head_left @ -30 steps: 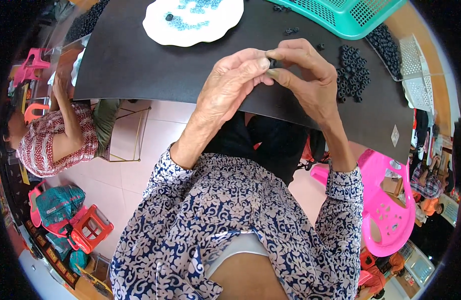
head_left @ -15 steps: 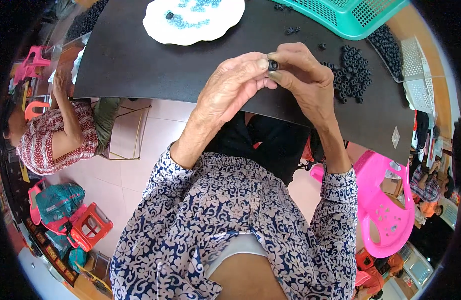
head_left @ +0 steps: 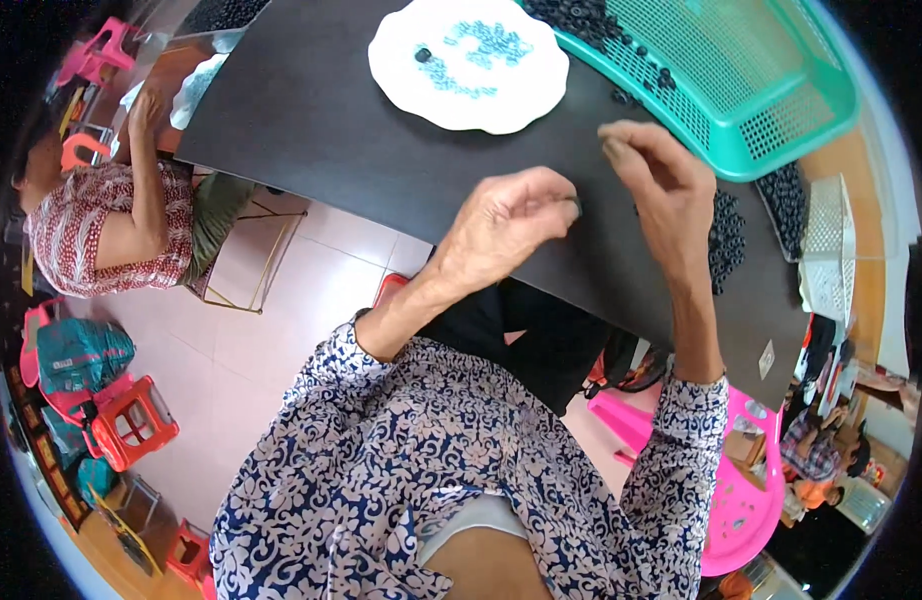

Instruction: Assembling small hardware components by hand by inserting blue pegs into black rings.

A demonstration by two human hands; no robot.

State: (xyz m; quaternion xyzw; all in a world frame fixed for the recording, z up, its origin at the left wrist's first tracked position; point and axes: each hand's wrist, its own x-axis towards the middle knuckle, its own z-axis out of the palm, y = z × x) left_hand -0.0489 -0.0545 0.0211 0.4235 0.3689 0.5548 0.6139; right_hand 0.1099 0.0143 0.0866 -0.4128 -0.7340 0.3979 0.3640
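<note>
My left hand [head_left: 509, 218] hovers over the near edge of the black table [head_left: 321, 130], its fingers curled, with a small black ring [head_left: 575, 208] pinched at the fingertips. My right hand [head_left: 663, 185] is raised a little to the right of it, fingers drawn together and pointing toward a white plate [head_left: 521, 100] that holds small blue pieces [head_left: 471, 55] and one dark one. Whether the right fingertips hold anything is hidden. A pile of black rings [head_left: 726, 240] lies just right of my right hand.
A teal mesh basket [head_left: 741, 80] with black rings along its left side stands at the back right. A white mesh tray [head_left: 826, 235] is at the far right. Another person [head_left: 101, 225] sits at the table's left end. Pink chair [head_left: 746, 490] and red stools [head_left: 131, 425] stand on the floor.
My hands, joined on the black ring a second ago, have come apart. The right hand has lifted toward the plate. The view has shifted, showing more of the plate and basket.
</note>
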